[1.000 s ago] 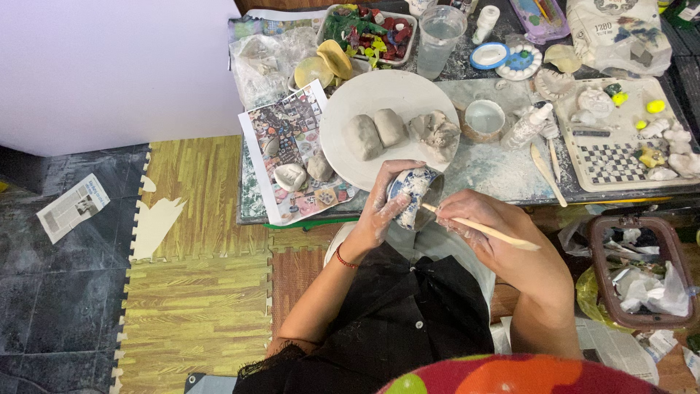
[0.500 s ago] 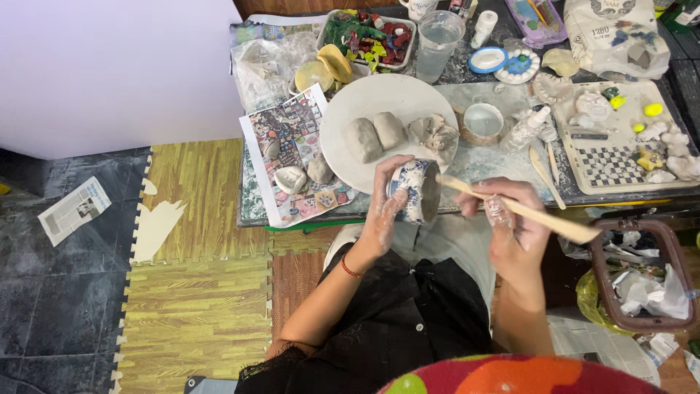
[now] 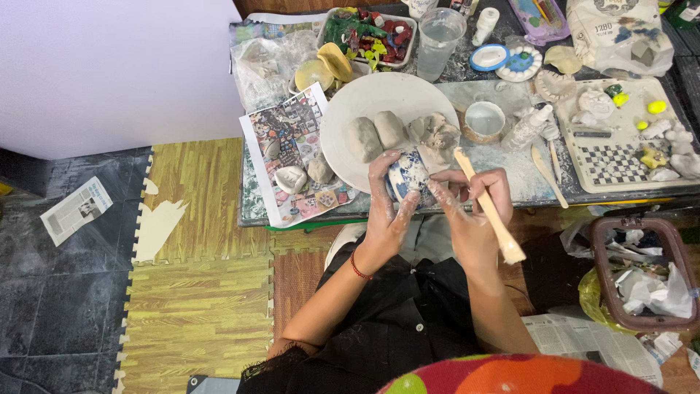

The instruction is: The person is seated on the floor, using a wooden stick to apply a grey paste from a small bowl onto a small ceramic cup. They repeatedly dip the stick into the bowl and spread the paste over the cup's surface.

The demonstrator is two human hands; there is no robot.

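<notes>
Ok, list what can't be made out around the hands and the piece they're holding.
Head view only:
- Blue-patterned piece: mostly wrapped by the left hand; its shape and underside are hidden.
- Wooden stick: its middle is covered by the right hand and its fingers.
- Lumps on the white plate: too small to identify.
- Bin: contents unclear.

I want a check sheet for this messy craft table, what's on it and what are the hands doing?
Surface: table smeared with pale clay dust.
Job's things: blue-patterned pot; wooden tool.
Clutter: white plate with grey clay lumps, clear cup, checkered tray, picture sheet.
Grips: left hand wraps the pot; right hand holds the tool and touches the pot.
Cables: nothing seen.
Surroundings: foam floor mats, bin of scraps, newspaper.
</notes>
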